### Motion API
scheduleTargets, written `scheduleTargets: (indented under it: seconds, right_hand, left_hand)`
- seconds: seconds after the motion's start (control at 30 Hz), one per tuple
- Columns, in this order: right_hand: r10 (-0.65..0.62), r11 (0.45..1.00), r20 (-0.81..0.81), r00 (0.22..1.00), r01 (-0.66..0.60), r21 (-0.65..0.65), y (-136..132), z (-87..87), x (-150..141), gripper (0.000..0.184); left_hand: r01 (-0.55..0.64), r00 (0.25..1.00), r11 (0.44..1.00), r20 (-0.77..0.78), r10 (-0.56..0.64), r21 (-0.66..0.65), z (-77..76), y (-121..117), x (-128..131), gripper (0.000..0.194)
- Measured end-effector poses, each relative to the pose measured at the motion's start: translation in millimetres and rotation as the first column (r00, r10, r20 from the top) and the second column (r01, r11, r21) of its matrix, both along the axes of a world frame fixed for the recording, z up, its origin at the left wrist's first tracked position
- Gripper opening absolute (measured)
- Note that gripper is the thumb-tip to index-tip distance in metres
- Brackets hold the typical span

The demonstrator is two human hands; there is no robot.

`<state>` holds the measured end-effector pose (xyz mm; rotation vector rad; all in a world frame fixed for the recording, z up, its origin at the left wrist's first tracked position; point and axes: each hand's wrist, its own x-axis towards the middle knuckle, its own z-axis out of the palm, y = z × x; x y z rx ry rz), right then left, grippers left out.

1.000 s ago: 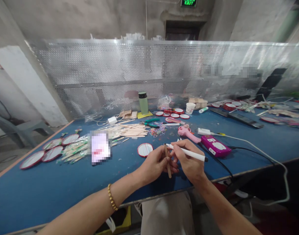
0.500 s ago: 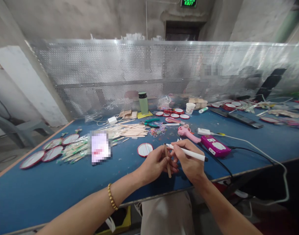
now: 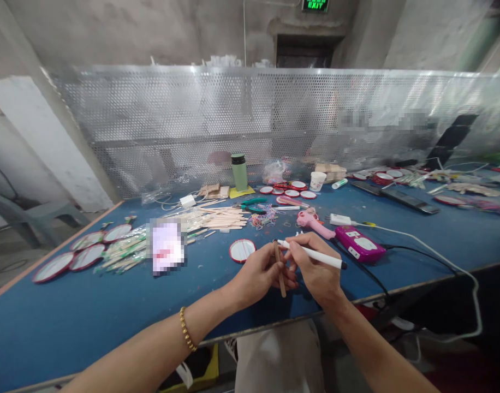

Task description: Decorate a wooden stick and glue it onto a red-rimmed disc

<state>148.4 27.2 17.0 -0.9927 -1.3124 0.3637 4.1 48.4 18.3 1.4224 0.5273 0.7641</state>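
My left hand point(image 3: 260, 274) is closed round a flat wooden stick point(image 3: 279, 270), held nearly upright above the blue table point(image 3: 111, 305). My right hand point(image 3: 315, 270) grips a white pen point(image 3: 315, 254) with a dark end, its tip touching the top of the stick. A gold bead bracelet point(image 3: 186, 329) sits on my left wrist. A small round red-rimmed mirror point(image 3: 242, 250) lies just beyond my left hand.
A pile of wooden sticks point(image 3: 221, 218), coloured rubber bands point(image 3: 264, 219), a pink glue gun point(image 3: 315, 224), a magenta power strip point(image 3: 360, 244) with cables, a green flask point(image 3: 239, 172), a paper cup point(image 3: 317, 180) and several red-rimmed mirrors point(image 3: 84, 248) lie about. A perforated metal screen point(image 3: 250, 120) backs the table.
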Motion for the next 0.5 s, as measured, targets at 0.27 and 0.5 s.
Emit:
scheduleTargets:
  seconds: [0.27,0.5]
  right_hand:
    - [0.0,1.0,-0.049,0.999,0.0,-0.003,-0.4,1.7,-1.5,0.013]
    - [-0.011,1.0,-0.044,0.999,0.01,-0.023,-0.1,0.8,-1.5,0.014]
  left_hand:
    - [0.009,1.0,1.0,-0.004,-0.009,-0.021,0.2,-0.6,0.1,0.042]
    - [0.003,1.0,1.0,0.003,-0.003,-0.011,1.7,-0.6,0.3,0.044]
